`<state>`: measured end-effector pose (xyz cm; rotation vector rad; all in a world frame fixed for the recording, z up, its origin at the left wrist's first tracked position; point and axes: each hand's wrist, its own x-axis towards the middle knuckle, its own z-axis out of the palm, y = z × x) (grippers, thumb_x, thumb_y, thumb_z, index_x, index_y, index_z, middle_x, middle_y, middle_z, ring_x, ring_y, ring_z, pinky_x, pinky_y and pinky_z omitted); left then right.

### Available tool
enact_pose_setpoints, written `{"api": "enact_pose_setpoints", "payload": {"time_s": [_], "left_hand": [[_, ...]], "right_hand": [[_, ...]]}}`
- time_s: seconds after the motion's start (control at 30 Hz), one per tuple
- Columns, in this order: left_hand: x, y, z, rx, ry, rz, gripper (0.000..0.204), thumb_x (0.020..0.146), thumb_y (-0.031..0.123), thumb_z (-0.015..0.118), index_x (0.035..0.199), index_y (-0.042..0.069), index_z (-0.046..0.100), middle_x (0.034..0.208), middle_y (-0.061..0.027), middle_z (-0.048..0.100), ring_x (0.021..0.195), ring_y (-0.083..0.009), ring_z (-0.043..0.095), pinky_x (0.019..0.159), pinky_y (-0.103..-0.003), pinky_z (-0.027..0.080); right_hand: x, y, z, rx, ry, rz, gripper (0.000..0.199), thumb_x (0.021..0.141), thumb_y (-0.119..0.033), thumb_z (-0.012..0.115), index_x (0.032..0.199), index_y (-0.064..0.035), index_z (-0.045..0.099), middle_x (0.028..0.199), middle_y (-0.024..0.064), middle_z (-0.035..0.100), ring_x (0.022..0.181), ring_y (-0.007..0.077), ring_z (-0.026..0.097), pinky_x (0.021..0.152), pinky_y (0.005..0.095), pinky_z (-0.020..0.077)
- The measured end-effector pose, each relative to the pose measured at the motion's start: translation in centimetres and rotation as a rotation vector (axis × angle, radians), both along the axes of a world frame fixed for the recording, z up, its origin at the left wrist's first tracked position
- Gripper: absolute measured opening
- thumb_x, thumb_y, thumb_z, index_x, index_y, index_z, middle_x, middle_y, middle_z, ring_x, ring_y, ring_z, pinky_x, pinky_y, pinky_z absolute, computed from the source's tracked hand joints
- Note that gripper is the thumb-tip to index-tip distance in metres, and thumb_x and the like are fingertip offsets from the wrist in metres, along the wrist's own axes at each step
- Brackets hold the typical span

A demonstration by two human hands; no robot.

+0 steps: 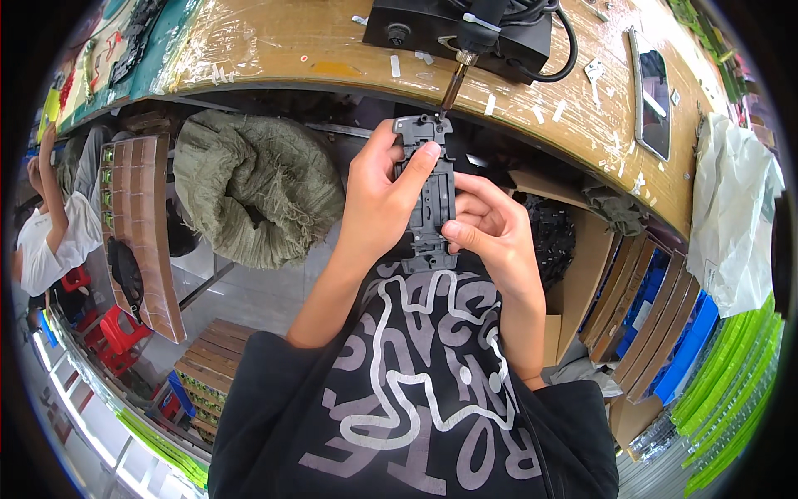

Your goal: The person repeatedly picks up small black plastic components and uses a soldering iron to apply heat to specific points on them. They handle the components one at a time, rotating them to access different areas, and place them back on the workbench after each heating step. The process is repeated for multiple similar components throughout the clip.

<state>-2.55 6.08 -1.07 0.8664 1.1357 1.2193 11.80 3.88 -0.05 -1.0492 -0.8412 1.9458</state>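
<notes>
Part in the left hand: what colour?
The part is dark grey, nearly black; shows best in the head view.

— What is on show?
— A long, narrow dark-grey plastic housing [432,200], its upper face moulded with slots, ribs and small round holes.
— Its position?
— Raised on the near side of the metal-tipped tool [461,68], far end right by the tip; whether they touch cannot be told.
</notes>
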Motion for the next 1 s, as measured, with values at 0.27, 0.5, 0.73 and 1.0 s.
{"api": "enact_pose_setpoints", "payload": {"time_s": [0.27,0.5,0.73,1.0], "left_hand": [[0.0,-0.2,-0.1,0.038,0.042,-0.003,0.015,0.083,0.010,0.052,0.093,-0.001,0.048,0.077,-0.0059,0.057,0.068,-0.0052,0.051,0.056,-0.020,0.042],[-1.6,-0.2,-1.8,0.075,0.453,-0.043,0.040,0.076,0.020,0.063,0.105,0.000,0.045,0.074,-0.0069,0.056,0.056,-0.0088,0.048,0.051,-0.021,0.039],[-6.1,1.4,2.1,0.124,0.470,0.207,0.025,0.079,0.012,0.059,0.100,0.001,0.050,0.077,-0.0019,0.054,0.061,-0.0036,0.045,0.052,-0.017,0.036],[-7.6,10.6,5.3,0.705,1.367,0.215,0.038,0.070,0.009,0.062,0.106,0.007,0.050,0.101,-0.0101,0.051,0.088,-0.0242,0.048,0.077,-0.032,0.039]], "right_hand": [[0.0,-0.2,-0.1,0.042,-0.013,-0.010,0.044,0.075,0.001,0.060,0.115,0.0062,0.043,0.079,0.0067,0.056,0.067,0.0098,0.054,0.056,0.0213,0.0435],[1.8,-0.3,-2.4,0.041,-0.173,0.003,0.042,0.074,-0.002,0.061,0.112,0.0059,0.045,0.078,0.0047,0.056,0.066,0.0085,0.053,0.057,0.0216,0.0437],[15.8,-2.9,-16.3,-0.311,-0.437,-0.552,0.045,0.071,-0.011,0.065,0.110,0.0023,0.047,0.081,0.0062,0.056,0.069,0.0135,0.054,0.061,0.0297,0.0496],[25.0,-10.1,-27.8,-0.545,-0.582,-0.915,0.054,0.075,-0.021,0.064,0.121,-0.0039,0.040,0.106,0.0116,0.053,0.089,0.0246,0.055,0.068,0.0348,0.0506]]}}
